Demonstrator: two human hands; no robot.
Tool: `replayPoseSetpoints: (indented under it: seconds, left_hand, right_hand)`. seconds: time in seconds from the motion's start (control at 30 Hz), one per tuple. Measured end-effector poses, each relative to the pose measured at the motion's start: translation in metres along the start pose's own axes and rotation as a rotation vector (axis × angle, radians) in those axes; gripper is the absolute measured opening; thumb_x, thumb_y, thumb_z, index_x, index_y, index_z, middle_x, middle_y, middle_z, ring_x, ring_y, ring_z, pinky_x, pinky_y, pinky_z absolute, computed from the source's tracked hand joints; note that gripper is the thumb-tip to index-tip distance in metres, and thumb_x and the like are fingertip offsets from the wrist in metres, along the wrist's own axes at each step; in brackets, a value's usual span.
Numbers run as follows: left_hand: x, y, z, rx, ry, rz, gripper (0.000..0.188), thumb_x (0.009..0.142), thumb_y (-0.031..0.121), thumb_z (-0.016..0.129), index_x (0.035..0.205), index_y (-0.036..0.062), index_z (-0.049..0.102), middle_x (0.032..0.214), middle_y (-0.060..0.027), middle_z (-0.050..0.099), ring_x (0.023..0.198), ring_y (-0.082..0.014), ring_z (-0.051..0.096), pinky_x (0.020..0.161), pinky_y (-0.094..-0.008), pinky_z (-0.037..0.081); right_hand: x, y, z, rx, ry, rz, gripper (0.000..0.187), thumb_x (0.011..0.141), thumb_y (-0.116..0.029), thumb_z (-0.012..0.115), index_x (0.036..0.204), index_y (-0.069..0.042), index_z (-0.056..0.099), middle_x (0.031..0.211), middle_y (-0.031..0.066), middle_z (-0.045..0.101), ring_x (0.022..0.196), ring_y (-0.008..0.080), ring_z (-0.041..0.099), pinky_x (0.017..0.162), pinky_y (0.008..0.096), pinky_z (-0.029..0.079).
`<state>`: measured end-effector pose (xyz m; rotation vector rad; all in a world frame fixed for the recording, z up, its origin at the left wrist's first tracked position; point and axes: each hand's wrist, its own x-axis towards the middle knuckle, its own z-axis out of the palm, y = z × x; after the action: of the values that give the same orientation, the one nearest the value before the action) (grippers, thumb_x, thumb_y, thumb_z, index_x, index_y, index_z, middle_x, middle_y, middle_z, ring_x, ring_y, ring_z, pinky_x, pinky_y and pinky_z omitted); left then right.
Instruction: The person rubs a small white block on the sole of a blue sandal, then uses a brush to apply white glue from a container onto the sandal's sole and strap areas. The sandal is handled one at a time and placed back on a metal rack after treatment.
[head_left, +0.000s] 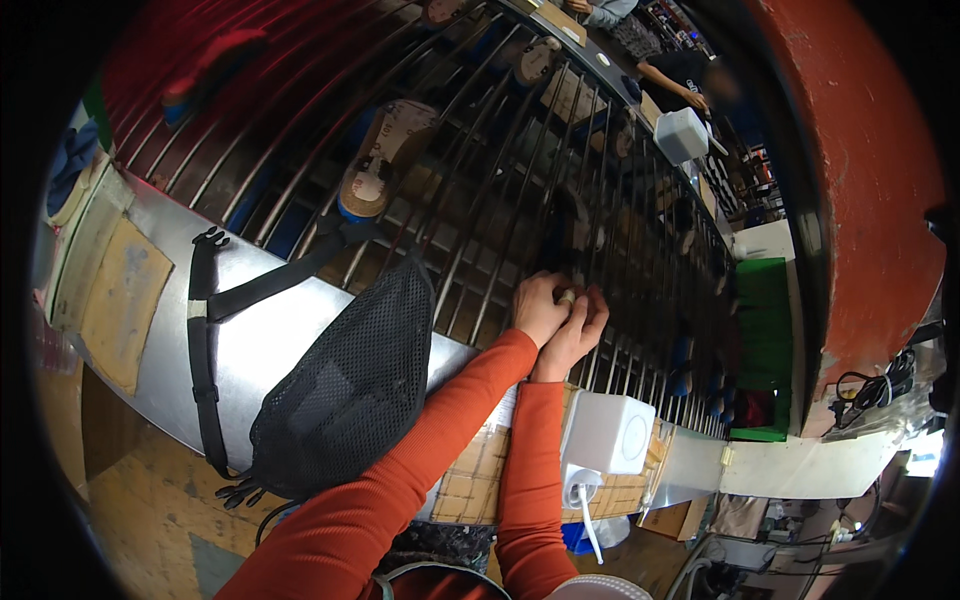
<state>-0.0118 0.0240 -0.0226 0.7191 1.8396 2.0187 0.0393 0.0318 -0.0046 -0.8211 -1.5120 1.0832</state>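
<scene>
My left hand (538, 306) and my right hand (577, 328) rest clasped together on the metal rod rack (480, 180), fingers folded over one another. Both arms wear orange-red sleeves and come up from the lower edge. I cannot tell whether anything is held between the hands. Shoe soles (385, 160) lie under the rods, one tan with a blue edge at upper left of my hands. A black mesh bag (345, 385) with black straps (205, 340) lies on the metal ledge (250, 330) just left of my left forearm.
A white box-shaped device (608, 432) stands on the ledge right of my forearms. A green bin (765, 340) sits at the rack's right end. Another person's arm (672, 80) reaches in at the far top, near a white box (682, 133). A red pillar (860, 180) rises at right.
</scene>
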Motion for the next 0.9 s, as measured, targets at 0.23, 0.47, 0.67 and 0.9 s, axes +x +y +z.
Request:
replayPoseSetpoints:
  seconds: [0.23, 0.47, 0.67, 0.9]
  left_hand:
    - [-0.0003, 0.0009, -0.0008, 0.004, -0.026, -0.04, 0.015, 0.076, 0.013, 0.067, 0.089, 0.0066, 0.071, 0.088, -0.0134, 0.066, 0.071, -0.0279, 0.065, 0.066, -0.0389, 0.052]
    - [-0.0024, 0.0037, -0.0034, -0.034, -0.02, -0.007, 0.015, 0.075, 0.011, 0.067, 0.089, 0.0086, 0.072, 0.086, -0.0118, 0.065, 0.075, -0.0312, 0.064, 0.069, -0.0403, 0.051]
    - [-0.0029, 0.0077, -0.0066, -0.021, -0.037, 0.026, 0.014, 0.074, 0.011, 0.066, 0.087, 0.0083, 0.071, 0.086, -0.0114, 0.064, 0.079, -0.0324, 0.063, 0.07, -0.0422, 0.051]
    - [-0.0033, 0.0065, -0.0041, 0.026, -0.013, 0.088, 0.014, 0.074, 0.011, 0.064, 0.086, 0.0079, 0.07, 0.086, -0.0111, 0.063, 0.077, -0.0319, 0.063, 0.067, -0.0412, 0.051]
  right_hand:
    - [0.0009, 0.003, -0.001, -0.035, 0.019, -0.019, 0.03, 0.096, -0.012, 0.047, 0.122, 0.004, 0.049, 0.116, 0.0153, 0.058, 0.103, 0.0204, 0.057, 0.089, 0.0306, 0.046]
    - [0.0005, 0.0042, -0.0025, -0.016, 0.019, -0.022, 0.03, 0.096, -0.012, 0.048, 0.121, 0.003, 0.049, 0.115, 0.0148, 0.058, 0.102, 0.0192, 0.057, 0.088, 0.0294, 0.047]
    - [-0.0003, 0.0033, -0.0016, 0.0, 0.019, -0.027, 0.03, 0.096, -0.012, 0.048, 0.122, 0.003, 0.049, 0.112, 0.0143, 0.06, 0.098, 0.0185, 0.058, 0.085, 0.0293, 0.047]
    - [-0.0027, -0.0026, -0.0001, 0.032, 0.033, -0.032, 0.029, 0.096, -0.012, 0.048, 0.122, 0.002, 0.049, 0.108, 0.0137, 0.061, 0.096, 0.0184, 0.058, 0.084, 0.0296, 0.047]
